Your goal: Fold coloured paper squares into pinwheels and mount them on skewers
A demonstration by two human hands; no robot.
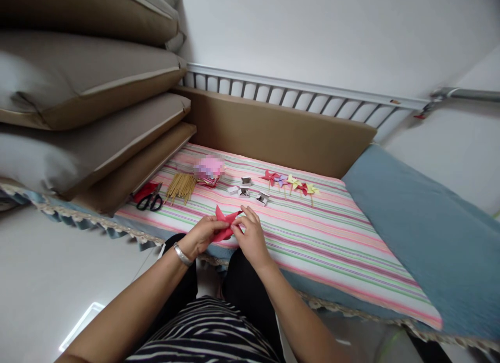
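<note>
Both hands — left hand (203, 234), right hand (250, 233) — around red paper (223, 225)

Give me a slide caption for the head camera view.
Both hands, left and right, fold a red paper pinwheel over a striped cloth.

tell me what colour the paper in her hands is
Red; the folded paper shows best in the head view, pinched between both hands.
</note>
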